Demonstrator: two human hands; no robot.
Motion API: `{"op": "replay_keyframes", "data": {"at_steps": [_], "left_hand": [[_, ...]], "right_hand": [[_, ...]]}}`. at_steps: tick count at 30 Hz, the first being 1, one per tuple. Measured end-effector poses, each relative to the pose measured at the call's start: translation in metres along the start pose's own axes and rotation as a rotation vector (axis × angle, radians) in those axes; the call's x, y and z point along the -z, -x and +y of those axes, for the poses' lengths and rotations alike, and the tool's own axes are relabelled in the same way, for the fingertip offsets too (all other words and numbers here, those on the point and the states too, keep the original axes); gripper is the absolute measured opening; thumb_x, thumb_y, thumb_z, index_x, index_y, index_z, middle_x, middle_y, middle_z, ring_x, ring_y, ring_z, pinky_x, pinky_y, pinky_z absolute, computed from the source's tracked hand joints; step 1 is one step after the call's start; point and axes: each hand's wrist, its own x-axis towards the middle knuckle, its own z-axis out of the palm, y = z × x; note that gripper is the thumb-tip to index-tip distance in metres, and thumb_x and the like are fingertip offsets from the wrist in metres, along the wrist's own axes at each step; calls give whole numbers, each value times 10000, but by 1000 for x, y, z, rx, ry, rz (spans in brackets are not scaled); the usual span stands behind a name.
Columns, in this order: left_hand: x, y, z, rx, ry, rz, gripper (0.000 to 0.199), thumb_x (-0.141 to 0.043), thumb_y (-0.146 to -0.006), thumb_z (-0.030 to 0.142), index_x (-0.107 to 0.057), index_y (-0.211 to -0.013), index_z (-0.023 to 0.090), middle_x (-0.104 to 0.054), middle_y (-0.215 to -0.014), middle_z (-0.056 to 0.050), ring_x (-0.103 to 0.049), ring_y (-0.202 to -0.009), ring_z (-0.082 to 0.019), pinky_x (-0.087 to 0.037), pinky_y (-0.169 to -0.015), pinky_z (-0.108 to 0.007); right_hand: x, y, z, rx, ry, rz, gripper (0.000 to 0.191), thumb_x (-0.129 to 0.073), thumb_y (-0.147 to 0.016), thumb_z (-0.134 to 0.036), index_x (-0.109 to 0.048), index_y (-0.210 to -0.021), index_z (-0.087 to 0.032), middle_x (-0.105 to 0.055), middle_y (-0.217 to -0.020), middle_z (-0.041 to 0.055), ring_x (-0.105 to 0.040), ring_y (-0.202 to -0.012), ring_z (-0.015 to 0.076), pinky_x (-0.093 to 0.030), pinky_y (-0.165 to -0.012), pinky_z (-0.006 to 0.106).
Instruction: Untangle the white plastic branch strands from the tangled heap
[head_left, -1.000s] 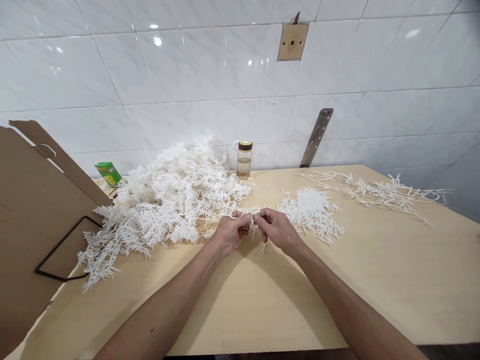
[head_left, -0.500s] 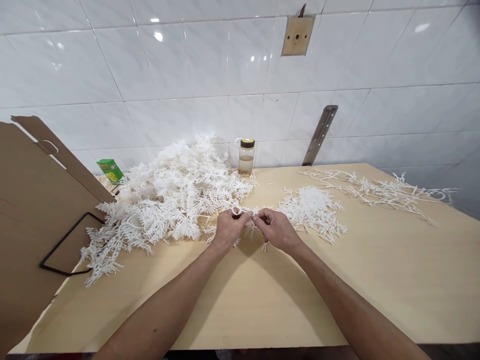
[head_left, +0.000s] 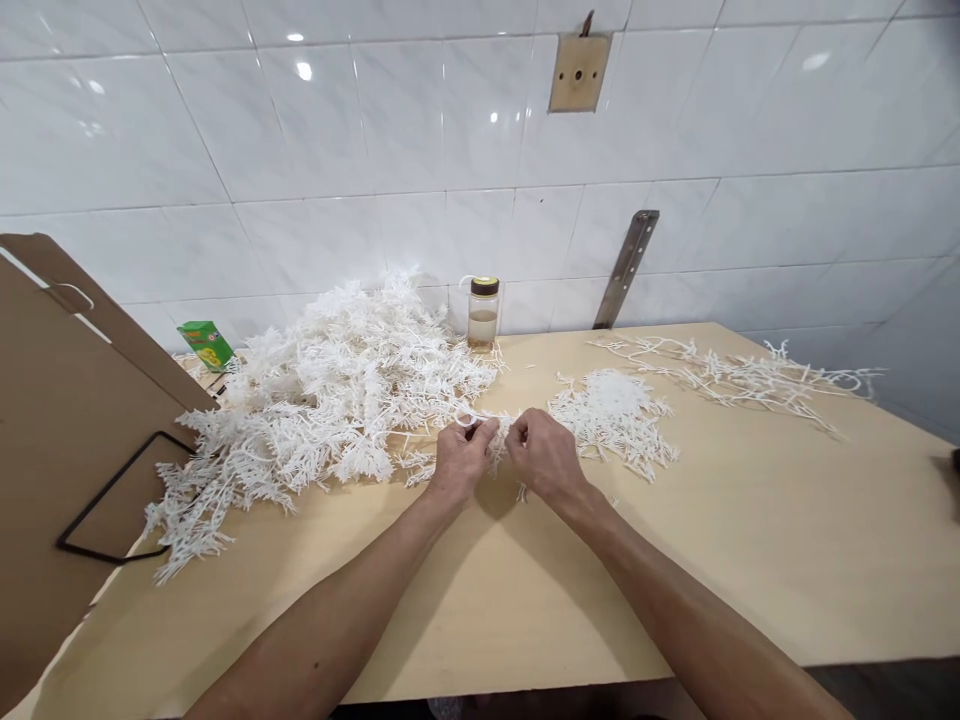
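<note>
My left hand point(head_left: 463, 458) pinches a white plastic branch point(head_left: 491, 416) between thumb and finger, at the right edge of a large heap of white branched pieces point(head_left: 352, 370). Close on its right, my right hand point(head_left: 546, 452) is closed near the same branch, its knuckles turned up; what its fingertips hold is hidden. Beyond the right hand lies a smaller pile of short white sprigs point(head_left: 615, 415). Thin bare white stems point(head_left: 750, 380) are spread at the table's back right.
A jar with a dark lid point(head_left: 483, 315) stands against the tiled wall. Left of the heap are a green box point(head_left: 206, 345), a cardboard box point(head_left: 82, 440) and a black wire frame point(head_left: 97, 550). A metal bracket point(head_left: 627, 268) leans at the wall behind the wooden table point(head_left: 495, 620).
My right hand has turned, so its knuckles face up and the fingertips are hidden. The whole view has shifted slightly, with things appearing further left.
</note>
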Motion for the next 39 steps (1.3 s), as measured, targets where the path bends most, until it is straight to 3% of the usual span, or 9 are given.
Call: {"op": "replay_keyframes", "data": {"at_steps": [5, 7, 9, 13, 15, 19, 26, 32, 39], "left_hand": [[4, -1, 8, 120, 144, -91, 513, -828, -606, 482, -406, -548, 196, -325, -459, 83, -273, -431, -50, -230, -436, -234], [6, -2, 8, 168, 202, -102, 524, -847, -592, 462, -394, -570, 200, -283, -454, 99, -223, -421, -42, -185, -417, -230], [7, -3, 7, 197, 236, -109, 525, -859, -579, 455, -401, -594, 201, -282, -453, 107, -207, -413, -37, -160, -407, -225], [7, -4, 5, 249, 207, -73, 530, -860, -552, 504, -434, -612, 196, -335, -439, 99, -252, -383, -36, -161, -389, -222], [7, -4, 5, 262, 182, -34, 533, -863, -531, 522, -453, -616, 192, -365, -438, 94, -277, -375, -39, -172, -383, -220], [7, -5, 4, 249, 159, 1, 530, -868, -518, 517, -460, -609, 191, -371, -428, 95, -280, -368, -40, -187, -380, -216], [6, -5, 2, 245, 136, 30, 507, -867, -529, 492, -472, -579, 179, -420, -451, 70, -342, -387, -52, -235, -400, -220], [6, -3, -3, 172, 66, -8, 447, -812, -620, 470, -480, -576, 174, -398, -449, 71, -324, -402, -50, -233, -425, -224], [2, 1, 0, 113, 93, -86, 447, -773, -657, 470, -456, -540, 176, -388, -455, 63, -338, -404, -55, -249, -427, -233]], "right_hand": [[14, -10, 25, -52, 81, 61, 70, -501, -803, -215, -561, -770, -200, -634, -800, 73, -542, -656, 194, -401, -664, 325], [19, -11, 27, -49, 49, 138, 140, -527, -818, -255, -606, -904, -177, -658, -970, 118, -574, -708, 207, -428, -728, 356], [21, -9, 21, -50, -50, 122, 195, -552, -836, -310, -635, -948, -174, -672, -1024, 131, -597, -724, 214, -448, -746, 368], [15, 0, 2, -52, -361, -152, 258, -578, -859, -443, -692, -908, -217, -728, -896, 65, -639, -730, 207, -482, -708, 337], [10, 4, -5, -59, -406, -193, 267, -611, -838, -463, -705, -897, -221, -737, -899, 57, -643, -725, 201, -483, -694, 328], [6, 6, -9, -69, -395, -177, 253, -614, -831, -447, -708, -829, -212, -719, -780, 35, -600, -629, 172, -455, -623, 302], [7, 5, -11, 45, -275, -158, 194, -538, -842, -330, -651, -748, -203, -662, -673, 5, -554, -580, 143, -412, -593, 271], [3, 7, -9, 34, -277, -176, 147, -519, -808, -312, -552, -711, -207, -595, -617, -14, -515, -565, 138, -381, -561, 255], [-1, 3, -5, -72, -230, -164, 177, -516, -797, -329, -571, -683, -206, -616, -631, 1, -521, -564, 146, -379, -569, 264]]}}
